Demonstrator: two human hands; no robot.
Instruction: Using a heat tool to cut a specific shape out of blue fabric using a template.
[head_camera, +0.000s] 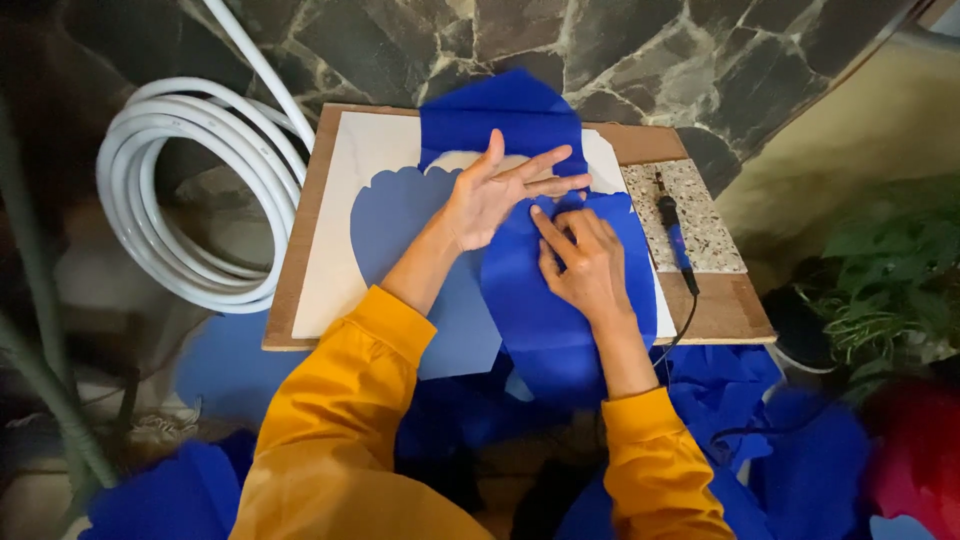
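Wooden board (300, 270) over stone floor (640, 50); white hose coil (190, 190) beside. Left hand (495, 195) spread flat, right hand (585, 260) fingers pressed together, both on blue fabric (560, 320).

A wooden board (300, 270) carries a white sheet (330, 240), a speckled stone tile (700, 220) with a blue-handled tool (675, 240), and blue fabric (550, 310) spread across the sheet.
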